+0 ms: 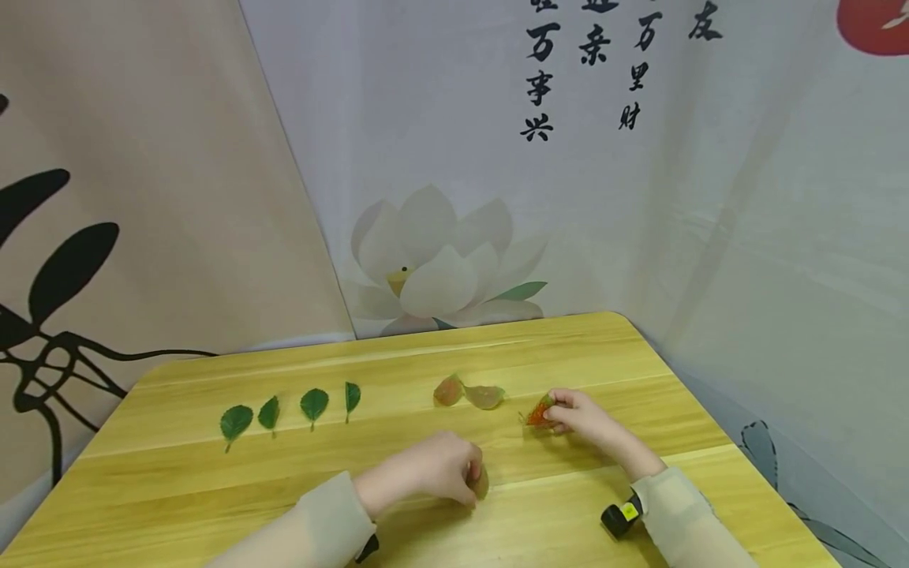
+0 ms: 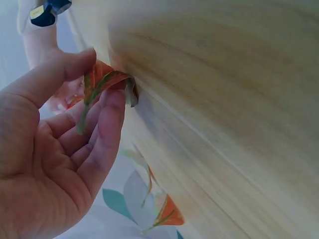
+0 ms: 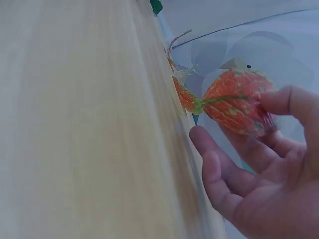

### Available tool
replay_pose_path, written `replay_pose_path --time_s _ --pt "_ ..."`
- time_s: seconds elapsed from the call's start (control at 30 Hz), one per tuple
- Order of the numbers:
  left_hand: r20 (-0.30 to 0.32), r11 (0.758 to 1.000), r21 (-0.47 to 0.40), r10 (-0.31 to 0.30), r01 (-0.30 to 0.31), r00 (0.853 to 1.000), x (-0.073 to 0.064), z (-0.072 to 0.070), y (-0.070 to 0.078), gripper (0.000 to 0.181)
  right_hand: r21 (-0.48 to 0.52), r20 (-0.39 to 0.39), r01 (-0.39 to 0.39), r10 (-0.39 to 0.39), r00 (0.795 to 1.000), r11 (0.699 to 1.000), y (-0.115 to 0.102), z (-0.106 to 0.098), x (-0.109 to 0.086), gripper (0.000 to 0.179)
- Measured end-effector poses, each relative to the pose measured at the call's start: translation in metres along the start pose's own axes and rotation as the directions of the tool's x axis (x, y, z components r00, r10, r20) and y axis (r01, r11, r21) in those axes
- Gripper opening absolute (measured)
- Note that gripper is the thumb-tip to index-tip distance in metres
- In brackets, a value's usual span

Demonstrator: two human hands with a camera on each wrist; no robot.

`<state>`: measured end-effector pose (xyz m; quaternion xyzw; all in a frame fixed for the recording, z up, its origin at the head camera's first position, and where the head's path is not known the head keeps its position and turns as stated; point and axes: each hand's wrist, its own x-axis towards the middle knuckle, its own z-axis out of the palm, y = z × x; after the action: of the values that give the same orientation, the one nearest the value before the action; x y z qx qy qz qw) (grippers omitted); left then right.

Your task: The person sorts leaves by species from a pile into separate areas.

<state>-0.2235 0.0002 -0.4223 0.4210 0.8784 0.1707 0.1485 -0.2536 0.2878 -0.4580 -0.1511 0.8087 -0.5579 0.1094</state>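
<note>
My left hand (image 1: 433, 467) is low over the middle of the table and pinches an orange-red leaf (image 2: 102, 82) between thumb and fingers. Green veins and a green stalk show on that leaf, and its far edge curls down near the wood. Farther right, my right hand (image 1: 585, 420) holds another orange-red leaf (image 3: 239, 102), yellow-veined, between thumb and fingers. Beyond the hands lie two reddish-green leaves, a rounder one (image 1: 448, 390) and a longer one (image 1: 485, 397), side by side with their tips nearly meeting.
Several green leaves stand in a loose row at the left, among them a broad one (image 1: 236, 423) and a narrow one (image 1: 352, 397). The wooden table (image 1: 398, 363) ends at a printed cloth backdrop (image 1: 454, 158). A black device (image 1: 619, 518) sits at my right wrist.
</note>
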Motion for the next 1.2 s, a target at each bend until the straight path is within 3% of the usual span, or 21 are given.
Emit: replay_pose_path --time_s 0.3,0.63,0.77,0.9,1.2 --pt "0.01 0.999 -0.044 0.013 -0.012 1.0 -0.002 -0.005 -0.007 0.015 0.155 -0.134 -0.045 0.066 0.989 0.987 0.004 -0.001 0.002 0.017" --pt "0.025 0.988 -0.154 -0.011 0.015 1.0 -0.007 -0.013 -0.015 0.034 0.227 -0.202 -0.081 0.128 0.971 0.971 0.005 -0.001 0.003 0.045" --pt "0.0 0.984 -0.18 -0.002 0.002 1.0 -0.008 -0.016 -0.018 0.037 0.237 -0.214 -0.051 0.104 0.971 0.97 0.007 -0.002 0.003 0.049" --pt "-0.018 0.983 -0.184 0.01 -0.013 1.0 -0.007 -0.017 -0.022 0.041 0.253 -0.211 -0.056 0.111 0.971 0.966 0.008 -0.002 0.003 0.036" --pt "-0.036 0.972 -0.232 0.035 -0.043 0.999 -0.005 -0.02 -0.026 0.043 0.218 -0.143 -0.075 0.108 0.984 0.973 0.014 -0.001 0.002 0.03"
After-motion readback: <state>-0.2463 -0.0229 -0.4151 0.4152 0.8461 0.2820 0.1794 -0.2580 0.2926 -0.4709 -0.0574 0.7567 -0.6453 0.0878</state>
